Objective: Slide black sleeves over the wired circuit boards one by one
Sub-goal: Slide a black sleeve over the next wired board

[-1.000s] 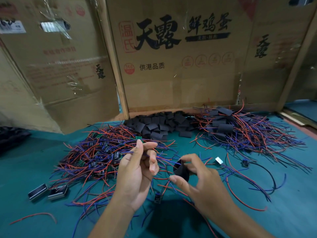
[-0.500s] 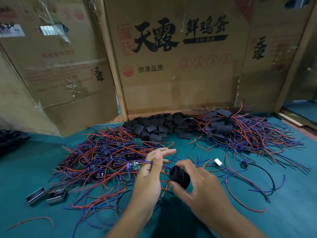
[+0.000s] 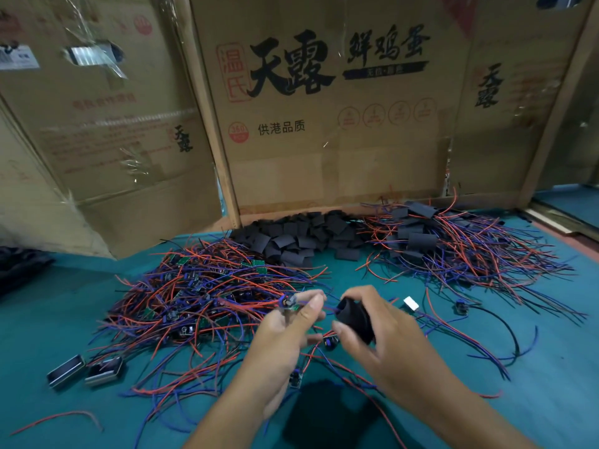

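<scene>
Head view: left hand (image 3: pixel 287 332) pinches circuit board (image 3: pixel 288 304), right hand (image 3: pixel 385 335) grips sleeve (image 3: pixel 355 319)

Surface (image 3: pixel 551 367): teal green, plain. Sleeve pile (image 3: pixel 304 236): matte black throughout. Unsleeved wire heap (image 3: pixel 194 296): red and blue-violet strands with small green boards. Sleeved heap (image 3: pixel 453 251): same red and blue wires, black sleeves. Cardboard backdrop (image 3: pixel 340 157): brown, printed with bold black characters and faded red stamps. Loose connector (image 3: pixel 411 303): white.
</scene>
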{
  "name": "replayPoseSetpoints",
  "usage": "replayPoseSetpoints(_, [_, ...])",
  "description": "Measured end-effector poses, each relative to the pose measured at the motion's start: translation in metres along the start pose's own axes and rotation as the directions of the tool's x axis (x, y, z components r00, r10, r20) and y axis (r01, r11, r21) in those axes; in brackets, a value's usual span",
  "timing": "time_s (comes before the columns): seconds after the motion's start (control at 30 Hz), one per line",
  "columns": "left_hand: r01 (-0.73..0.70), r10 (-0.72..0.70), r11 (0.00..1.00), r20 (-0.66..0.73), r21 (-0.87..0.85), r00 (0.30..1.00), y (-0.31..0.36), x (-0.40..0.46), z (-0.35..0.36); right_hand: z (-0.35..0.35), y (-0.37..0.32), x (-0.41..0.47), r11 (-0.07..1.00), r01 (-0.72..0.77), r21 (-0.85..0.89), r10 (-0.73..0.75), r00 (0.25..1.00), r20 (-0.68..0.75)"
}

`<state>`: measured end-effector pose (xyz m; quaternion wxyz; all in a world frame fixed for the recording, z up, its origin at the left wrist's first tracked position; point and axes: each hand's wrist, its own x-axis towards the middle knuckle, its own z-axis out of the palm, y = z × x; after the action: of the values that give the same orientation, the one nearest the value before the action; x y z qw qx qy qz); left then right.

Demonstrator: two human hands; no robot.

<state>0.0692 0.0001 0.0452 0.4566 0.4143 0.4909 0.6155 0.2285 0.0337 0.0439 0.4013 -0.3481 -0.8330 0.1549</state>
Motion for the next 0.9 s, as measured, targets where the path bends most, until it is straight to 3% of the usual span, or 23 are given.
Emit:
replayPoseSetpoints(0.1, [0.014,-0.022,0.983,-0.040,-0.184,0.999,0.004,0.003,-0.006,-0.011,0.009,0.003,0.999,-0.020,-0.031,0.020,1.000,-0.001])
replayPoseSetpoints(0.23, [-0.060,0.043,0.950,-0.062,-0.305,0.997,0.008,0.005,-0.011,-0.021,0.016,0.005,0.992,0.015,-0.125,0.000,0.993,0.117])
replayPoseSetpoints(0.43, [-0.178,0.182,0.980,0.039,-0.087,0.983,0.000,0.003,-0.005,-0.023,0.016,0.005,0.941,0.081,-0.330,-0.003,0.973,0.230])
replayPoseSetpoints(0.53, [-0.224,0.224,0.974,0.104,-0.010,0.969,-0.005,0.001,0.000,-0.021,0.012,0.005,0.955,0.114,-0.274,-0.045,0.968,0.246])
replayPoseSetpoints(0.9, [-0.248,0.232,0.960,0.125,0.131,0.965,-0.003,-0.002,0.000,-0.019,0.009,0.003,0.986,0.109,-0.125,-0.073,0.963,0.259])
